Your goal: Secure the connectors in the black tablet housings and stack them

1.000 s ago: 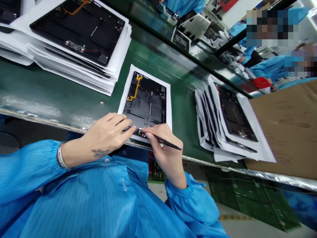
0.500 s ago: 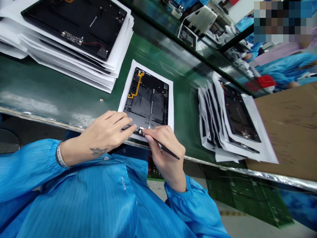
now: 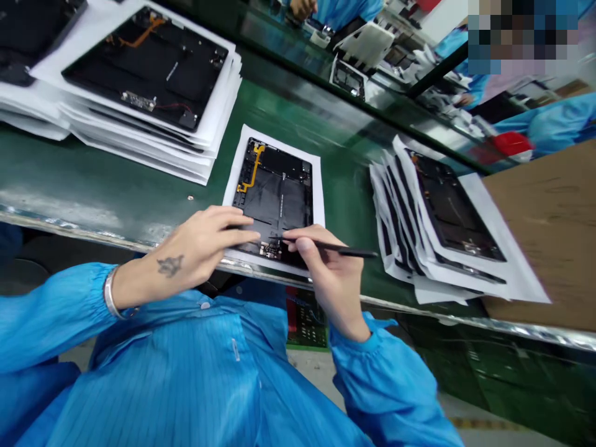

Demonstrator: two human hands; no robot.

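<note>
A black tablet back housing (image 3: 261, 202) lies on a white sheet (image 3: 318, 180) near the table's front edge. Along its left side runs an orange flex cable (image 3: 254, 171). At its near end sits a small circuit board (image 3: 270, 250). My left hand (image 3: 202, 239) rests over the near left corner, fingers stretched out and apart, holding nothing. Between the thumb and fingers of my right hand (image 3: 333, 264) are black tweezers (image 3: 351, 251). Their tip points left, just above the small board; whether it touches anything is too small to tell.
Paper-layered housings are stacked at left, with a housing (image 3: 153, 68) on top. Another stack (image 3: 456, 211) leans at right against a cardboard box (image 3: 540, 230). A tiny part (image 3: 190, 197) lies on the green table (image 3: 342, 186). Co-workers in blue sleeves are beyond the rail.
My right hand has shifted right and off the small board, which now shows more fully. The tweezers have swung from a steep slant to nearly level. My left hand stays near the corner.
</note>
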